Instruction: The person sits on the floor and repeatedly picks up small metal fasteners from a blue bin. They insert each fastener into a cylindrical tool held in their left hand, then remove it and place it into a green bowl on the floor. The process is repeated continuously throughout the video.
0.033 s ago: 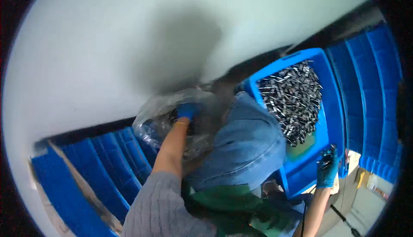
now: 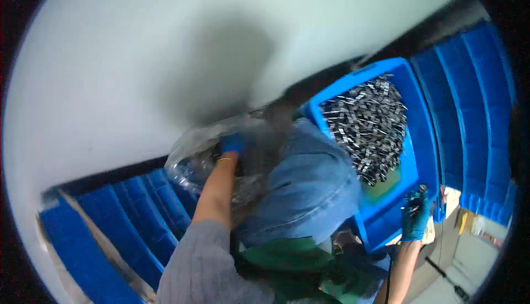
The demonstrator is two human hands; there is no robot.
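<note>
My left hand [image 2: 232,143], in a blue glove, reaches down into a clear plastic bag [image 2: 185,147]. Its fingers are hidden inside the bag, so what they touch does not show. My right hand [image 2: 415,221], in a teal glove, is over the near right side of a large blue bin [image 2: 385,240]. Its fingers curl round a few small dark, shiny parts [image 2: 412,201]. A heap of the same kind of small black-and-silver pieces [image 2: 369,130] fills the far part of the bin, apart from the right hand.
Blue corrugated dividers [image 2: 124,216] stand at the left, and similar blue panels [image 2: 469,111] at the right. A white wall [image 2: 127,56] rises in front. My jeans-clad leg [image 2: 309,182] lies between bag and bin. A dark cable [image 2: 441,273] hangs at the lower right.
The whole view has shifted slightly, so things sit a little further left. Left hand stays in the bag; right hand still holds the small parts by the bin.
</note>
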